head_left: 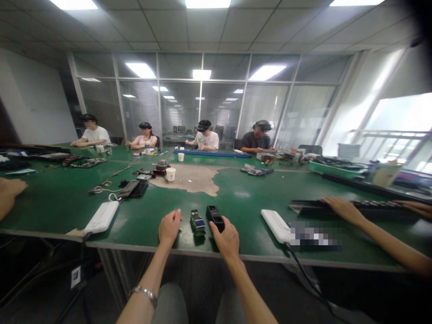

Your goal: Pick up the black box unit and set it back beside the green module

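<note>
My right hand (pixel 227 237) is closed around the near end of a black rectangular housing (pixel 214 217) on the green table (pixel 243 195). Left of the housing lies a green circuit board (pixel 197 224) with a small bluish screen; neither hand touches it. My left hand (pixel 169 228) rests on the table left of the board, its fingers curled together. A small pale bit shows beside its fingertips, but whether the hand grips anything is hidden.
White power banks (pixel 103 217) (pixel 276 226) lie on both sides. Paper cups (pixel 170 174) and dark electronic parts (pixel 135 188) stand farther back. A neighbour's hands touch a long black rail (pixel 310 207) at right. Another person's hand (pixel 11 191) is at far left. Several people sit opposite.
</note>
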The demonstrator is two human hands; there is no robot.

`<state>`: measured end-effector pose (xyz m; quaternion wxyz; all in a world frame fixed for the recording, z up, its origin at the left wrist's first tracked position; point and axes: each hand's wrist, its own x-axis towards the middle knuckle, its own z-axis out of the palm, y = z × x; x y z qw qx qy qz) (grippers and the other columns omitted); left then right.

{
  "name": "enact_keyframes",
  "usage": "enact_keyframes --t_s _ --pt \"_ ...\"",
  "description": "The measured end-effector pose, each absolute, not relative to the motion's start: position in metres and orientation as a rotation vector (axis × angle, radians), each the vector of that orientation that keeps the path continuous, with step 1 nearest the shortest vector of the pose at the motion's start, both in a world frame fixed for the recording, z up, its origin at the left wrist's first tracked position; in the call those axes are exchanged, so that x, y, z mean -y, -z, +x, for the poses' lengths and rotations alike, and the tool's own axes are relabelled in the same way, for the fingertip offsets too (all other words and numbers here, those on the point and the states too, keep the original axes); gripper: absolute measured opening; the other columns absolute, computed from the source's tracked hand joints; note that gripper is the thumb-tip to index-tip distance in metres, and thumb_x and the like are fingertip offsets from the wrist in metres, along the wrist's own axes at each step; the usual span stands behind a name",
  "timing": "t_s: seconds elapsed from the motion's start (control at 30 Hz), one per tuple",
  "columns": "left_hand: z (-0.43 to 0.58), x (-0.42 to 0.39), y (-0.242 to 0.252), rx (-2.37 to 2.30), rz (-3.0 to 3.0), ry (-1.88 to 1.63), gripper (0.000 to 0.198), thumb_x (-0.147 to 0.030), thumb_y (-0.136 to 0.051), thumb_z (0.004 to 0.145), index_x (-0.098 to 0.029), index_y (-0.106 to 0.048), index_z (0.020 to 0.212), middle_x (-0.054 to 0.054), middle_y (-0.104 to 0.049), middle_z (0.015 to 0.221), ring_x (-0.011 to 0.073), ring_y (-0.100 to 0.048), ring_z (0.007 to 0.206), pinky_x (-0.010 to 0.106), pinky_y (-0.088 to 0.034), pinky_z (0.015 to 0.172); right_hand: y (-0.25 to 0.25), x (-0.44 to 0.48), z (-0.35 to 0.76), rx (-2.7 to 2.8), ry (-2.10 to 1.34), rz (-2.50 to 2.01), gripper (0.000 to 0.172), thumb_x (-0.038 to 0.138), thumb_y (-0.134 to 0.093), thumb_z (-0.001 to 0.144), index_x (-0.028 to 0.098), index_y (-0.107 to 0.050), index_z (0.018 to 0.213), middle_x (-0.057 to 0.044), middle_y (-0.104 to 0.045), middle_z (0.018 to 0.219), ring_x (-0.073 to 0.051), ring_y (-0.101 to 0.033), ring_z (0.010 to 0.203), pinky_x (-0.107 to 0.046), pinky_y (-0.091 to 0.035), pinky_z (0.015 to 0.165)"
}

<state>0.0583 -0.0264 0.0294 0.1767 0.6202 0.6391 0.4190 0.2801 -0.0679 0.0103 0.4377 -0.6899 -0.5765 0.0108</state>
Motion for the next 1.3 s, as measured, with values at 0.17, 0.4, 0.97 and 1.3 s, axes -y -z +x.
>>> enact_keyframes --t_s 0.17,0.4,0.97,1.3 --pt "0.058 0.025 -0.029 -1.826 1.746 -1.167 0.052 -0.053 -0.034 0.095 -0.023 -0.065 0.067 0.002 -0.065 0.066 0.0161 -0.057 0.064 0.025 -0.032 0.061 -0.040 0.072 0.264 1.365 -0.080 -1.626 0.051 0.053 -0.056 0.087 0.016 -0.063 0.121 -0.012 -0.070 0.110 -0.027 -0.065 0.102 -0.035 -0.046 0.089" --pt "0.057 0.024 -0.028 -1.812 1.734 -1.182 0.052 -0.054 -0.034 0.095 -0.023 -0.065 0.068 0.002 -0.064 0.064 0.0158 -0.057 0.062 0.025 -0.032 0.059 -0.056 0.079 0.231 1.453 -0.074 -1.604 0.045 0.051 -0.058 0.086 0.018 -0.065 0.117 -0.010 -0.071 0.103 -0.025 -0.066 0.097 -0.032 -0.046 0.085" --pt "0.056 0.024 -0.027 -1.790 1.752 -1.199 0.051 -0.054 -0.034 0.096 -0.023 -0.064 0.068 0.002 -0.065 0.064 0.0165 -0.059 0.065 0.025 -0.034 0.063 -0.052 0.089 0.211 1.578 0.002 -1.807 0.043 0.046 -0.058 0.088 0.017 -0.062 0.120 -0.011 -0.072 0.098 -0.028 -0.068 0.094 -0.033 -0.044 0.081" --pt "0.057 0.024 -0.025 -1.787 1.750 -1.230 0.051 -0.054 -0.035 0.095 -0.023 -0.064 0.067 0.002 -0.065 0.065 0.0167 -0.059 0.066 0.025 -0.035 0.064 -0.021 0.088 0.214 1.594 0.038 -1.697 0.070 0.048 -0.063 0.084 0.005 -0.051 0.137 -0.022 -0.065 0.123 -0.033 -0.060 0.117 -0.041 -0.044 0.097"
